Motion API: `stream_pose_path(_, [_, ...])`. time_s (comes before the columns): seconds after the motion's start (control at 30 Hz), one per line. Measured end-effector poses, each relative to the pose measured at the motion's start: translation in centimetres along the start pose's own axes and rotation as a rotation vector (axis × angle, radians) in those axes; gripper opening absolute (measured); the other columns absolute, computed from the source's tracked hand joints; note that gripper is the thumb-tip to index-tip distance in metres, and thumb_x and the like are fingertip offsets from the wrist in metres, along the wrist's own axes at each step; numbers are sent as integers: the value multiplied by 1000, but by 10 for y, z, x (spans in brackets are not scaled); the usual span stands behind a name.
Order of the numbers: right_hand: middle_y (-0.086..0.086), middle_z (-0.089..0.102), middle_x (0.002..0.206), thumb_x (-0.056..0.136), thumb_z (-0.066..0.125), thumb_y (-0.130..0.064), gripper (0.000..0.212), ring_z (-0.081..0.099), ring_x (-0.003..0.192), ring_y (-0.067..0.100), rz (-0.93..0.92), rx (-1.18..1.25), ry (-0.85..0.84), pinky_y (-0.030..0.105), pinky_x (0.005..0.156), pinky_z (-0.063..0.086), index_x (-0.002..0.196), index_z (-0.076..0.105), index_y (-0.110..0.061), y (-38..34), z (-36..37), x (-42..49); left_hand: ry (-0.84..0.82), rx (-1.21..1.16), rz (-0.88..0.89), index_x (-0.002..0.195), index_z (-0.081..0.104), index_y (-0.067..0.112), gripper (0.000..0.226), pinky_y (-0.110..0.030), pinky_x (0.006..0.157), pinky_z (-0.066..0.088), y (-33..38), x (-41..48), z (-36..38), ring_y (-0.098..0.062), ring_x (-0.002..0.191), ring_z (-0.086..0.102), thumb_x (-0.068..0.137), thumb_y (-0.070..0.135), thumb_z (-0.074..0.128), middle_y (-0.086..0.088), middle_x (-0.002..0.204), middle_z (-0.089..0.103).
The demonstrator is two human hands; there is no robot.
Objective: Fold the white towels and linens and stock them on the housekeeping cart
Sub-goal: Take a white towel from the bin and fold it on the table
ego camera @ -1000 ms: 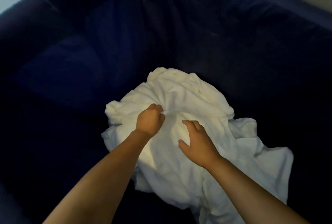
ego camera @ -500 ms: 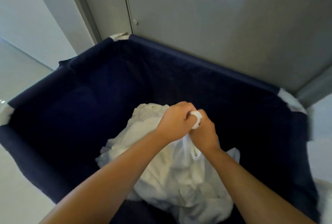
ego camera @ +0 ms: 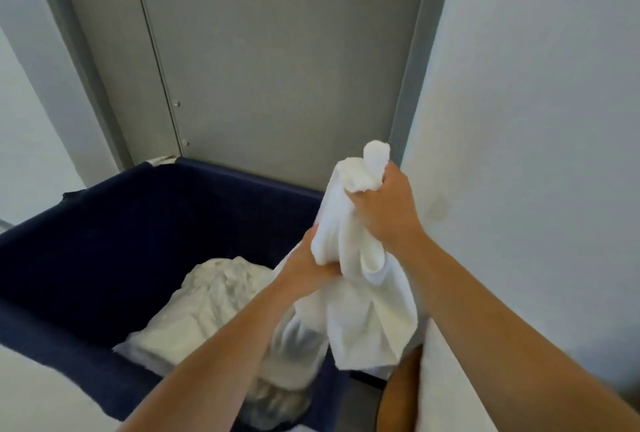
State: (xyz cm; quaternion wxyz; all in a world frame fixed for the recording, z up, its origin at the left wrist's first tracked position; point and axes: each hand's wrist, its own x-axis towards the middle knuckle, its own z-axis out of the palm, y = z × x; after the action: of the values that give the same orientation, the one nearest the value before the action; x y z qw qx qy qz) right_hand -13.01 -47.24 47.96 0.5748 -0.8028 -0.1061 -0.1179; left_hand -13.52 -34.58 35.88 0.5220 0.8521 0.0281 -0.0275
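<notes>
Above the near right corner of the dark navy fabric laundry bin (ego camera: 104,241), we hold one bunched white linen sheet (ego camera: 370,320) in both hands. Our right hand (ego camera: 384,213) is the higher one, fisted round the top of the cloth so that a knob of it sticks out above the knuckles. Our left hand (ego camera: 304,265) grips the same rope of cloth lower down and a little to the left, close under the right.

The long axis of the linen runs nearly upright between the two fists. Its free end hangs below them, and one part seems to trail down towards the bin. The crumpled heap of other white linens (ego camera: 221,296) lies on the bin floor, below and to the left of our hands.

The cloth looks soft, thin and heavily creased, with no edge or corner plainly showing. We judge that the next move calls for finding one before any fold.
</notes>
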Motion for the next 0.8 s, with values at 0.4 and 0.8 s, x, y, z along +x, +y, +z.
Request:
stream_pose_path(0.4, [-2,6,156,41,77,-68,130,6,143,22,-133,-665,-317,44,113,22,146,4,-43,-2,-134,-59,123,287,439,95,59,26,33,-38,76,52,175,-62,20,-19,86,62,65,39,49,8,90,66])
stream_pose_path(0.8, [-14,59,88,77,68,-19,27,60,88,15,-57,-153,257,31,74,49,96,51,-25,-18,-152,-54,-334,-71,471,133,43,30,85,-34,92,50,169,-38,8,-11,112,57,57,38,82,5,126,57])
